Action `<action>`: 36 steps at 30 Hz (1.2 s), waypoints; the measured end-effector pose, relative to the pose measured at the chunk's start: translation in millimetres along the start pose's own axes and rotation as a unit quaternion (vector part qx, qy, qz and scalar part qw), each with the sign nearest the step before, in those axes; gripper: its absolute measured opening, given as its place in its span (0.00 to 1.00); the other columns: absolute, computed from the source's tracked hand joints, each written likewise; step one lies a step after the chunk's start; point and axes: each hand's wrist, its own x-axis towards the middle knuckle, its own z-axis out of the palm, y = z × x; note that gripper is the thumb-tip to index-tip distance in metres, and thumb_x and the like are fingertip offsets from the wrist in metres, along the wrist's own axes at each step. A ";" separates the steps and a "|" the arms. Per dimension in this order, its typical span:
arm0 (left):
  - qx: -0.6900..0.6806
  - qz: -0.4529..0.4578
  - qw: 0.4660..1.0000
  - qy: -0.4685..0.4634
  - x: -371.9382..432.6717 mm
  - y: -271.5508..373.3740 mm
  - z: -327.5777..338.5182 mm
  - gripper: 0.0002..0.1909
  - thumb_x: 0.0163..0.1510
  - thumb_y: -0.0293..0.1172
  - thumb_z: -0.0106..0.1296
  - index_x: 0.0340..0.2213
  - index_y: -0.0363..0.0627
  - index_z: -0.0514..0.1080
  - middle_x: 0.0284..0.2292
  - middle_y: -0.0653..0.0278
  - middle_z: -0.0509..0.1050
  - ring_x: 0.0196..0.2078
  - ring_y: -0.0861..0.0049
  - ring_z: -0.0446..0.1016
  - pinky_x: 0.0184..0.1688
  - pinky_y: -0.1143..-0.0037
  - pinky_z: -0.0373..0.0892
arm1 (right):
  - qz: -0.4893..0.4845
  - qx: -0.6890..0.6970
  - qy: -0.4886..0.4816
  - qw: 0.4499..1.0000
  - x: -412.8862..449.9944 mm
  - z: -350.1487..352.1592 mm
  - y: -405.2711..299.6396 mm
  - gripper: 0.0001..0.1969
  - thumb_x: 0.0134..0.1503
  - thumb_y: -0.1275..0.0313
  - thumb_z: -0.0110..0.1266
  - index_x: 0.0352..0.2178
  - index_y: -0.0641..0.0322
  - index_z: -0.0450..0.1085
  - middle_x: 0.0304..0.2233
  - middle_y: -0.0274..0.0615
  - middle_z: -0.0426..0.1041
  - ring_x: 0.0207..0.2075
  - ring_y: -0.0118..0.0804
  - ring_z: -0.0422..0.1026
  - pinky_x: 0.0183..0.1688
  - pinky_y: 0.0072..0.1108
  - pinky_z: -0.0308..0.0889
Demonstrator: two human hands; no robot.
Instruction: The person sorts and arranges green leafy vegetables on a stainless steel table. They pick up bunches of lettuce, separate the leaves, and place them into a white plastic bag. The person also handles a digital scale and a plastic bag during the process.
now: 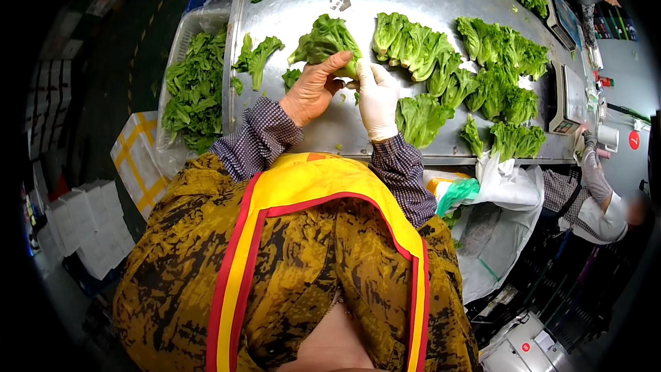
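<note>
My bare left hand (316,88) is closed round a head of green leafy lettuce (326,39), its leaves pointing away from me and its stem end toward my right. My right hand (378,95), in a white glove, has its fingers at the stem end of that same head. Both hands are above the near part of a metal table (310,137). Just right of them lies a row of lettuce heads (413,46), and another lettuce head (422,119) rests near my right wrist. Loose lettuce leaves (261,59) lie to the left.
A plastic crate (178,49) full of lettuce leaves stands against the table's left edge. More lettuce heads (503,93) and a weighing scale (565,98) are at the right. White plastic bags (506,191) hang at the near edge. A co-worker (599,206) is at the far right.
</note>
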 end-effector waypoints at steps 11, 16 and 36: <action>0.240 0.282 0.929 -0.003 -14.7 1.7 10.4 0.25 0.46 0.33 0.60 0.45 0.41 0.65 0.35 0.63 0.73 0.38 0.79 0.71 0.44 0.75 0.68 | 0.208 0.208 -0.033 0.955 14.8 -17.9 31.4 0.17 0.59 0.57 0.47 0.33 0.64 0.67 0.27 0.35 0.71 0.22 0.27 0.69 0.22 0.16 0.62; 0.015 0.129 0.990 0.052 -6.4 23.9 3.9 0.18 0.49 0.31 0.57 0.41 0.39 0.66 0.39 0.57 0.73 0.40 0.72 0.73 0.46 0.71 0.70 | -0.021 -0.339 0.044 0.940 8.6 -52.3 17.1 0.22 0.50 0.62 0.61 0.40 0.69 0.67 0.30 0.45 0.75 0.29 0.30 0.75 0.31 0.20 0.71; -0.048 -0.042 0.992 0.106 22.8 -7.0 -19.4 0.15 0.45 0.26 0.62 0.33 0.33 0.69 0.33 0.58 0.73 0.36 0.69 0.74 0.40 0.74 0.75 | 0.008 -0.594 0.114 0.796 69.8 -56.4 -12.9 0.23 0.52 0.56 0.55 0.38 0.68 0.65 0.25 0.49 0.75 0.25 0.42 0.76 0.26 0.27 0.71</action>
